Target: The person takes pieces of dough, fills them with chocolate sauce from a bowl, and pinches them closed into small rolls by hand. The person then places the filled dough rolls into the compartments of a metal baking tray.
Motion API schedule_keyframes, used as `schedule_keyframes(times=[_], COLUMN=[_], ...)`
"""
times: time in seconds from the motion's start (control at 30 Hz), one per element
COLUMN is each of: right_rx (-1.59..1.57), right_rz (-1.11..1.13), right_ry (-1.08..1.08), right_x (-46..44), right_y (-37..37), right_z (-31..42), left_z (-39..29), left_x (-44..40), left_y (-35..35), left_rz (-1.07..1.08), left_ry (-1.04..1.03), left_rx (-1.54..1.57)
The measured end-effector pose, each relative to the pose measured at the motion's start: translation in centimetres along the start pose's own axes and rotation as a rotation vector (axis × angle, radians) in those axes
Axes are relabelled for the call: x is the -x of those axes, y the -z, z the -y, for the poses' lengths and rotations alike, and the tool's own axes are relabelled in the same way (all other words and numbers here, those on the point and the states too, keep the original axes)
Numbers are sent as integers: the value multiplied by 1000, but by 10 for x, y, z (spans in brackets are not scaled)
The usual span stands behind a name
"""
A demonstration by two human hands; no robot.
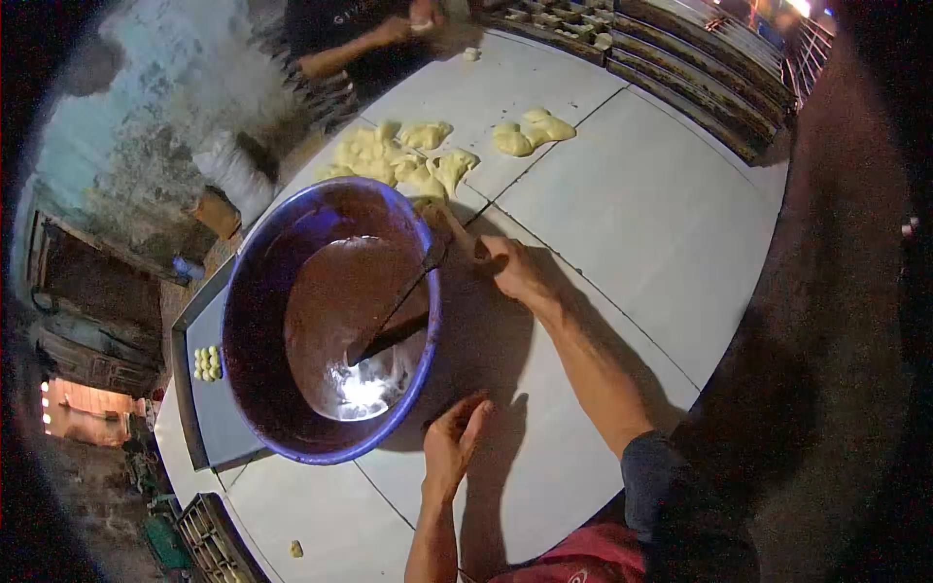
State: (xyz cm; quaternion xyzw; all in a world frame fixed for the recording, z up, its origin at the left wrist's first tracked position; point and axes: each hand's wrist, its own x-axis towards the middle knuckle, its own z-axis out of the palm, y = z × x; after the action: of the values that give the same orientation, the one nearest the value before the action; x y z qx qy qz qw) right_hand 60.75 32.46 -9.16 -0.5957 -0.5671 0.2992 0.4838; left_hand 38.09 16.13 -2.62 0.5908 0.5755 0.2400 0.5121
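Note:
A large blue-rimmed tub (434,321) holds brown liquid, with a dark stick (398,306) leaning on its right rim. My right hand (505,267) is just right of that rim, its index finger stretched toward pale dough pieces (374,151) lying behind the tub. Whether the fingertip touches the dough is unclear. Below the tub's lower right rim, my left hand (455,437) hovers with thumb and fingers apart and nothing visible in it. Two joined dough lumps (532,132) sit farther right on the white tiled table (641,223).
A grey tray (209,423) with small pale balls (207,363) is left of the tub. Another person's arm (360,49) is at the far edge. Stacked trays (700,73) stand at the back right, and a moulded tray (209,539) at lower left.

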Motion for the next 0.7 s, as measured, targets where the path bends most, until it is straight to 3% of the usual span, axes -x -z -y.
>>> schedule_keyframes(times=[0.07, 0.13, 0.2, 0.27, 0.33, 0.37, 0.47, 0.53, 0.67, 0.7], right_rx=[32, -296, -270, -204, -327, -513, -422, -407, -129, -210], right_rz=[-1, 374, 507, 762, 766, 720, 840, 770, 696, 617], right_ry=[-218, -135, -289, -353, -144, -245, -498, -455, -316, -345], right_x=[8, 50, 95, 130, 171, 192, 214, 239, 280, 281], right_y=[-13, 18, 24, 21, -8, -29, -61, -95, -150, -167], right_z=[-21, 26, 75, 107, 106, 95, 140, 164, 196, 205], left_z=[1, 4, 21, 25, 22, 25, 50, 73, 117, 131], left_x=[3, 8, 13, 17, 39, 53, 94, 120, 171, 168], left_y=[1, 9, 14, 18, 34, 45, 85, 117, 187, 203], left_rz=[-64, -86, -92, 43, 135, 65, -97, -227, -411, -499], left_ry=[-64, 16, 103, -42, 69, 55, 131, 101, 45, -77], left_rx=[40, 58, 195, 374, 541, 517, 580, 645, 449, 269])
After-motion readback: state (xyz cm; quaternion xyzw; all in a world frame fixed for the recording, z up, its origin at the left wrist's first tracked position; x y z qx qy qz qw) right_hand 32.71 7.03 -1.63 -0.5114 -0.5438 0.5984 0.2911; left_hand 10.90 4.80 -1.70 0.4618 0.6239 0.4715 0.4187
